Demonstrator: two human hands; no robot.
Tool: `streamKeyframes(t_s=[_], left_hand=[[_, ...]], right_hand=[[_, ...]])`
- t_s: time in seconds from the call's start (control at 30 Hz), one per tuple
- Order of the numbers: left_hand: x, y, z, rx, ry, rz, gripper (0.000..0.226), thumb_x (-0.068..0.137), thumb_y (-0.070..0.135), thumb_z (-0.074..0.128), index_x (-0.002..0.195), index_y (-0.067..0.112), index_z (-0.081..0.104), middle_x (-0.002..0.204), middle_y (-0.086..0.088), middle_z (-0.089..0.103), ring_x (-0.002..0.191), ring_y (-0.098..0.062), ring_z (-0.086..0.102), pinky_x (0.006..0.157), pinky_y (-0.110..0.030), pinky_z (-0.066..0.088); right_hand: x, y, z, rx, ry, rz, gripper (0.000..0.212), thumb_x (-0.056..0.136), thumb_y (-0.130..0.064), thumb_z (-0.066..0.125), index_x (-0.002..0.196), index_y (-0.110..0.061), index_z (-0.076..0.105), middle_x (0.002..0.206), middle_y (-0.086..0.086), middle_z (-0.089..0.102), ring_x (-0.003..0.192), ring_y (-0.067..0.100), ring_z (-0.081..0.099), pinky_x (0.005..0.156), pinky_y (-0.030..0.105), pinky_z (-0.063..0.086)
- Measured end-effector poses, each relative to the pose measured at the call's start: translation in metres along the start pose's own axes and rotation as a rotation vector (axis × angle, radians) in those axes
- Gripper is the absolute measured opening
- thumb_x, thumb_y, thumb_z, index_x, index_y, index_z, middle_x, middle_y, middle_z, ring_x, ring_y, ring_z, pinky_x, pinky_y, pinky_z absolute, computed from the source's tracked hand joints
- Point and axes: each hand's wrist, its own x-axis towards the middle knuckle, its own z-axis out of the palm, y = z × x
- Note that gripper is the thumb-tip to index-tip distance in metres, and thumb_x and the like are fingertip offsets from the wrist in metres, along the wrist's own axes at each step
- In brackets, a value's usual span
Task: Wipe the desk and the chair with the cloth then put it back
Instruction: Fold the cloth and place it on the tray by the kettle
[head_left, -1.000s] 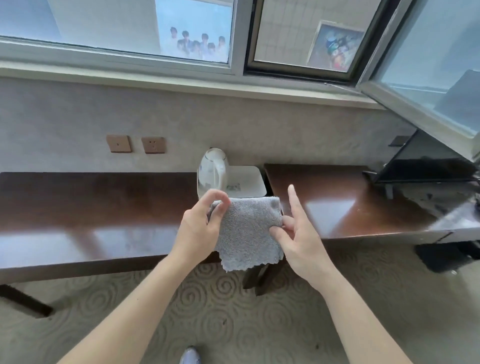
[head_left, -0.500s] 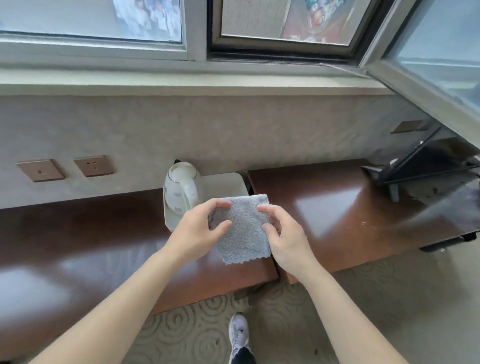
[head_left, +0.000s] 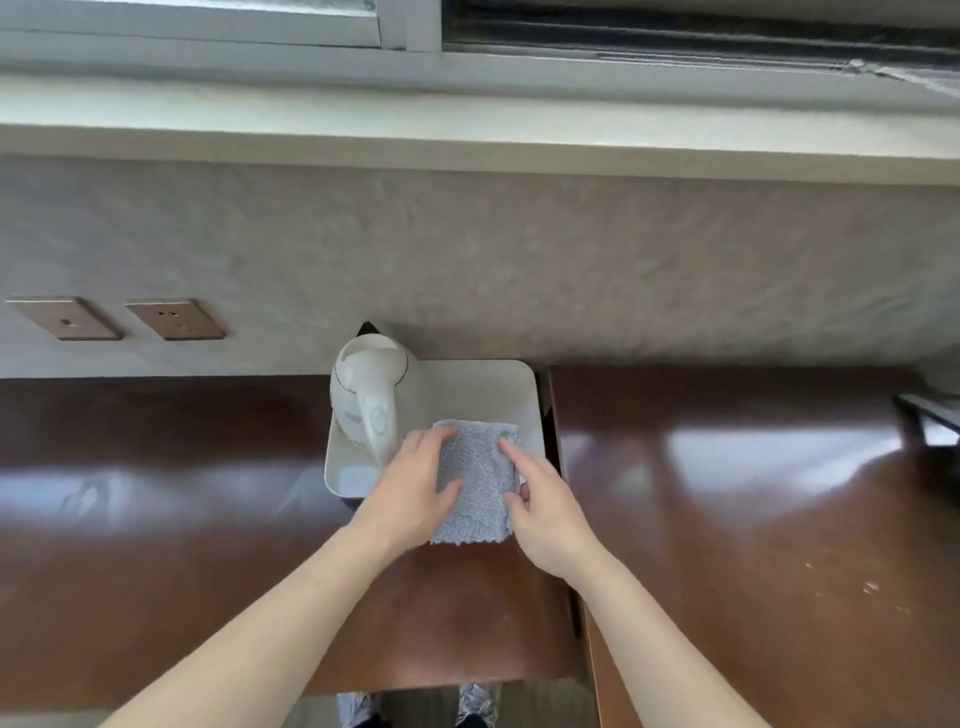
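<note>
A folded grey cloth (head_left: 475, 483) is held flat between my two hands, over the front right part of a white tray (head_left: 483, 387). Its near edge reaches past the tray's front rim over the dark brown desk (head_left: 156, 519). My left hand (head_left: 410, 493) grips the cloth's left edge, fingers on top and thumb lower down. At the right edge, my right hand (head_left: 545, 514) pinches it between forefinger and thumb. Whether the cloth rests on the tray I cannot tell. No chair is in view.
A white kettle (head_left: 369, 395) stands on the tray's left side, close to my left hand. A second brown desk top (head_left: 753, 519) adjoins on the right, with a dark stand (head_left: 930, 415) at its far right. Two wall sockets (head_left: 174, 318) sit at the left; a windowsill (head_left: 467, 140) runs above.
I have stepped up to the desk and my view has tipped downward. Both hands have carried the cloth forward and down, from in front of the desk edge to over the tray.
</note>
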Motion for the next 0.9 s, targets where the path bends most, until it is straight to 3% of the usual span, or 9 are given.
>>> streamKeyframes(t_s=[0.1, 0.23, 0.27, 0.33, 0.37, 0.43, 0.53, 0.7, 0.9], left_hand=[[0.027, -0.011, 0.020, 0.061, 0.028, -0.048, 0.063, 0.097, 0.024, 0.061, 0.152, 0.015, 0.032, 0.145, -0.007, 0.042, 0.133, -0.023, 0.047, 0.109, -0.034, 0.039], [0.074, -0.027, 0.043, 0.154, 0.030, -0.067, 0.070, 0.099, 0.027, 0.059, 0.156, 0.014, 0.021, 0.151, -0.010, 0.036, 0.135, -0.028, 0.043, 0.107, -0.036, 0.039], [0.085, -0.032, 0.049, 0.257, 0.010, -0.067, 0.074, 0.100, 0.028, 0.058, 0.158, 0.014, 0.014, 0.159, -0.012, 0.026, 0.143, -0.030, 0.034, 0.114, -0.035, 0.033], [0.100, -0.041, 0.061, 0.580, -0.037, -0.038, 0.086, 0.101, 0.034, 0.053, 0.159, 0.012, -0.006, 0.167, -0.018, -0.014, 0.154, -0.036, 0.004, 0.125, -0.039, 0.008], [0.104, -0.047, 0.067, 0.700, -0.057, -0.012, 0.088, 0.102, 0.038, 0.051, 0.158, 0.011, -0.012, 0.160, -0.021, -0.031, 0.153, -0.040, -0.008, 0.125, -0.043, -0.001], [0.106, -0.058, 0.081, 0.814, -0.078, 0.030, 0.085, 0.104, 0.040, 0.044, 0.157, 0.006, -0.014, 0.147, -0.024, -0.046, 0.150, -0.044, -0.020, 0.121, -0.047, -0.012], [0.112, -0.074, 0.093, 0.802, -0.147, 0.029, 0.069, 0.109, 0.038, 0.028, 0.158, 0.005, -0.009, 0.155, -0.019, -0.036, 0.152, -0.036, -0.020, 0.122, -0.044, -0.012], [0.131, -0.080, 0.108, 0.590, -0.217, -0.081, 0.066, 0.110, 0.031, 0.028, 0.158, 0.008, -0.012, 0.169, -0.013, -0.008, 0.156, -0.027, -0.007, 0.125, -0.034, 0.001], [0.159, -0.082, 0.117, 0.507, -0.212, -0.141, 0.066, 0.110, 0.033, 0.027, 0.158, 0.016, -0.014, 0.168, -0.005, -0.019, 0.154, -0.023, -0.016, 0.123, -0.031, -0.006]], right_hand=[[0.036, 0.012, 0.002, -0.042, -0.040, 0.020, 0.062, 0.099, -0.003, 0.045, 0.155, -0.026, 0.029, 0.149, -0.004, 0.040, 0.128, 0.013, 0.048, 0.114, 0.028, 0.033], [0.088, 0.027, 0.006, -0.149, -0.026, 0.028, 0.066, 0.096, 0.005, 0.040, 0.156, -0.018, 0.026, 0.154, 0.006, 0.036, 0.139, 0.020, 0.039, 0.111, 0.016, 0.024], [0.100, 0.032, 0.007, -0.214, -0.048, 0.025, 0.068, 0.095, 0.005, 0.041, 0.157, -0.016, 0.021, 0.160, 0.009, 0.028, 0.143, 0.022, 0.034, 0.112, 0.018, 0.022], [0.120, 0.045, 0.009, -0.387, -0.120, 0.033, 0.077, 0.096, -0.001, 0.045, 0.159, -0.016, 0.004, 0.167, 0.010, 0.007, 0.147, 0.031, 0.025, 0.118, 0.031, 0.023], [0.127, 0.051, 0.010, -0.497, -0.153, 0.055, 0.080, 0.096, -0.004, 0.046, 0.159, -0.017, -0.003, 0.167, 0.010, -0.001, 0.147, 0.035, 0.023, 0.119, 0.037, 0.023], [0.133, 0.062, 0.013, -0.699, -0.197, 0.049, 0.082, 0.097, -0.009, 0.049, 0.158, -0.017, -0.006, 0.167, 0.007, -0.008, 0.151, 0.036, 0.008, 0.123, 0.043, 0.010], [0.132, 0.074, 0.021, -0.860, -0.196, -0.087, 0.076, 0.101, -0.019, 0.048, 0.159, -0.017, -0.002, 0.168, 0.004, -0.005, 0.153, 0.028, -0.010, 0.121, 0.047, -0.010], [0.149, 0.084, 0.028, -0.907, -0.238, -0.116, 0.069, 0.106, -0.031, 0.037, 0.158, -0.014, -0.005, 0.168, 0.005, -0.008, 0.153, 0.024, -0.012, 0.119, 0.041, -0.017], [0.168, 0.090, 0.035, -0.984, -0.242, -0.006, 0.075, 0.105, -0.041, 0.035, 0.157, -0.012, -0.011, 0.167, 0.005, -0.013, 0.153, 0.025, -0.011, 0.119, 0.040, -0.017]])
